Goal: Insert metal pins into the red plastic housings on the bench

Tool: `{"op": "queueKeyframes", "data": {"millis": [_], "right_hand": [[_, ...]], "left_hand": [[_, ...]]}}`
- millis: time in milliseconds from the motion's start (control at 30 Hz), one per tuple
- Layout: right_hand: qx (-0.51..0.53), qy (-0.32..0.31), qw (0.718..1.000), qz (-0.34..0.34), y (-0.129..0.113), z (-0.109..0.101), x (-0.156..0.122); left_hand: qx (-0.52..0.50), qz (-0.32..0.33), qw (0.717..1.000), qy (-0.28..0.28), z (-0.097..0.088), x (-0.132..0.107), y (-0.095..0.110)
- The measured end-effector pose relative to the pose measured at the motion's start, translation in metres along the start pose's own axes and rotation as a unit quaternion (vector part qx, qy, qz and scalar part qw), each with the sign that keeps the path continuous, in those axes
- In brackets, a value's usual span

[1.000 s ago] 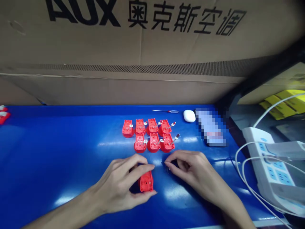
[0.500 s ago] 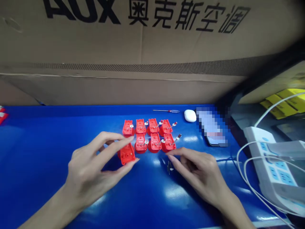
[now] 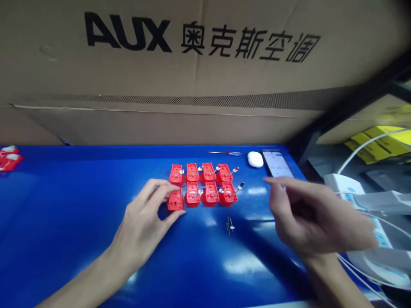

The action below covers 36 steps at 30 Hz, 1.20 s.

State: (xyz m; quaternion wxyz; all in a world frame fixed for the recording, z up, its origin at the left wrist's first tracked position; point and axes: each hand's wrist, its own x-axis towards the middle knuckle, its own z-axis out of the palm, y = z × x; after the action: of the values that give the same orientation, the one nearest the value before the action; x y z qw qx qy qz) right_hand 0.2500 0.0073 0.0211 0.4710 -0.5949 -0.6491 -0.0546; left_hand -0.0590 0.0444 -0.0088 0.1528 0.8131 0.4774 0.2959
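My left hand (image 3: 146,218) has thumb and fingers closed around the sides of a red plastic housing (image 3: 175,200) at the front left of the group. No white-ended pin stands in that one. Several more red housings (image 3: 210,193) sit beside and behind it in two rows, each with a thin pin with a white piece leaning out to the right. My right hand (image 3: 308,216) is raised over the right side of the table, blurred, fingers curled with thumb and index close together; whether it holds anything cannot be seen. Loose thin pins (image 3: 229,226) lie between the hands.
A screwdriver (image 3: 224,153), a white rounded case (image 3: 255,159) and a phone (image 3: 278,164) lie along the back of the blue table (image 3: 80,205). A cardboard box (image 3: 160,77) rises behind. To the right are a power strip (image 3: 345,184), cables and yellow boxes (image 3: 379,143).
My right hand has moved away from the front right housing, up and to the right. My left hand has set its red housing level, in line with the front row.
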Motion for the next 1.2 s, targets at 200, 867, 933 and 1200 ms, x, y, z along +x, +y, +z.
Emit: {"op": "queueKeyframes", "data": {"millis": [200, 867, 933, 1200], "right_hand": [[0.157, 0.166, 0.967, 0.110, 0.013, 0.048, 0.061], [0.198, 0.074, 0.955, 0.210, 0.049, 0.086, 0.036], [0.196, 0.077, 0.954, 0.212, 0.052, 0.084, 0.037], [0.182, 0.097, 0.958, 0.198, 0.049, 0.078, 0.039]], "left_hand": [[-0.055, -0.066, 0.994, 0.068, 0.010, 0.000, 0.001], [0.006, -0.023, 0.996, 0.089, 0.018, -0.005, -0.003], [0.018, -0.022, 0.996, 0.086, 0.017, -0.006, -0.002], [0.028, -0.028, 0.997, 0.072, 0.000, 0.004, 0.002]]}}
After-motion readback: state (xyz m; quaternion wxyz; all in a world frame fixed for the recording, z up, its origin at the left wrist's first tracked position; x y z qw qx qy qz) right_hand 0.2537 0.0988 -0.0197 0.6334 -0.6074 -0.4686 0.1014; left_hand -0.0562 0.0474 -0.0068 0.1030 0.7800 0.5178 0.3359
